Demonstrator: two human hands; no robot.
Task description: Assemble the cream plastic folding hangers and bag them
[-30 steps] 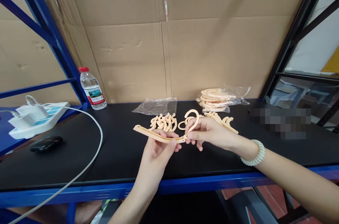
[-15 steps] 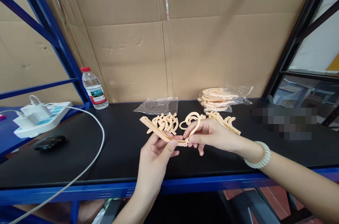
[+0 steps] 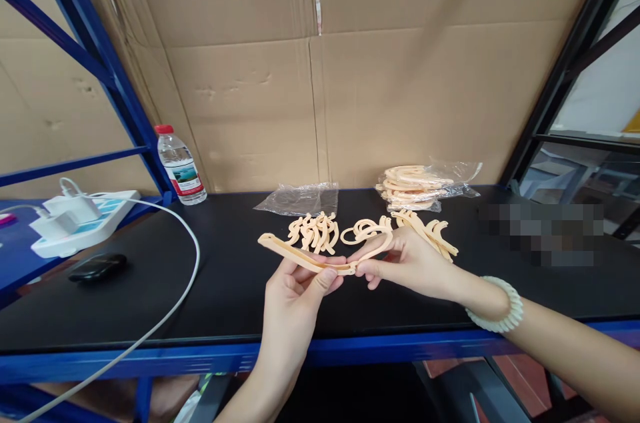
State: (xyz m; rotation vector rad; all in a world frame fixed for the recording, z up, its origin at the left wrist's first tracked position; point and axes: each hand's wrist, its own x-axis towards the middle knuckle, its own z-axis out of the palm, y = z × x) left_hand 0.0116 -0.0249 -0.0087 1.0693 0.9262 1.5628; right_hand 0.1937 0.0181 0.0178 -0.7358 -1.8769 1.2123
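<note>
My left hand (image 3: 293, 303) is closed on a long beige plastic hanger arm (image 3: 285, 249), gripping it near its right end between thumb and fingers. The arm is grooved and slants up to the left. My right hand (image 3: 415, 263) pinches a curved beige hanger hook (image 3: 383, 246) by its thin end, which meets the arm's right end between my fingertips. Whether the two are joined cannot be made out. Just beyond my hands lie a pile of short curved pieces (image 3: 320, 233), several more hooks (image 3: 353, 234) and a pile of longer arms (image 3: 431, 231), partly hidden by my right hand.
A clear plastic bag (image 3: 300, 198) lies flat at the back; a bag of beige hanger parts (image 3: 413, 186) sits right of it. To the left are a water bottle (image 3: 183, 173), a black mouse (image 3: 99, 267), a power strip (image 3: 107, 226) and a white cable (image 3: 193, 269) crossing the black tabletop (image 3: 215, 323).
The hook has swung down to the right at the arm's end, from nearly upright to a low slant. The arm's left end has dipped slightly. My right hand has shifted a little right.
</note>
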